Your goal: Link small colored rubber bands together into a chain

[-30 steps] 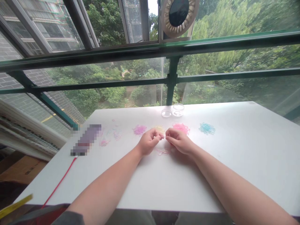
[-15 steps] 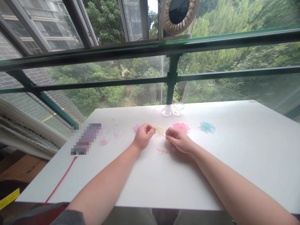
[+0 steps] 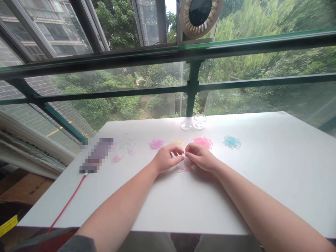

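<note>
Left grip [image 3: 166,160] shifted rightward, parted; right grip [image 3: 201,158] pinched; both contents unclear; pink bands [image 3: 184,170] lie sideways.

Both forearms reach in from the near side, left forearm [image 3: 120,199] and right forearm [image 3: 259,201] converging! Left hand [image 3: 166,159] has thumb and fingers [image 3: 175,148] parted, pointing right; just beside them, right hand [image 3: 201,157] pinches thumb to index, the rest curled.

Single head view, worn by the person, from just above the near edge of the table [image 3: 183,203]. Faces forward and down; whole far edge and both far corners covered, plus the railing [image 3: 131,58] beyond.
</note>
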Tool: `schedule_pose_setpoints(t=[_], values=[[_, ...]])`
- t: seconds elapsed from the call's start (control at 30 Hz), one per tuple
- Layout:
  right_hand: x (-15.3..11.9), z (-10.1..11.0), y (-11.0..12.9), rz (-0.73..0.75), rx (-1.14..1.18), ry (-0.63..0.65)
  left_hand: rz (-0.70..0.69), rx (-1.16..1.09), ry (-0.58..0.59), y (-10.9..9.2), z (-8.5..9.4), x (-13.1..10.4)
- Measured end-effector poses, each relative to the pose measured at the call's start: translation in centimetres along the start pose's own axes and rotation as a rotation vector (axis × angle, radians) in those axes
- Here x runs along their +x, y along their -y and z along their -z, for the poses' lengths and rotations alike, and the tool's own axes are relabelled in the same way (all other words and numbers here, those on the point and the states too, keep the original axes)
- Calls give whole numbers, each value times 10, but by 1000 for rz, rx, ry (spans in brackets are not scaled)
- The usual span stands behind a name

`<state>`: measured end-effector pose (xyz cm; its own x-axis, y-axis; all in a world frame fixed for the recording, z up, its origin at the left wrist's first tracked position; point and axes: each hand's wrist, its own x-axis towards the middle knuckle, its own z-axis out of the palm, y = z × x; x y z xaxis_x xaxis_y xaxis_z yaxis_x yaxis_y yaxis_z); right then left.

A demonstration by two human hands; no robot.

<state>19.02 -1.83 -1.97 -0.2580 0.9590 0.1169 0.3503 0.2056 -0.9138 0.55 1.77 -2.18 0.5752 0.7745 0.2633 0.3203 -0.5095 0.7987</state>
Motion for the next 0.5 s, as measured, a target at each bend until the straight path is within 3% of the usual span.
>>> schedule_pose_setpoints(t=[0.5], values=[[0, -1, -1, -29, 28, -1, 56, -7, -22, 0, 2, 0]])
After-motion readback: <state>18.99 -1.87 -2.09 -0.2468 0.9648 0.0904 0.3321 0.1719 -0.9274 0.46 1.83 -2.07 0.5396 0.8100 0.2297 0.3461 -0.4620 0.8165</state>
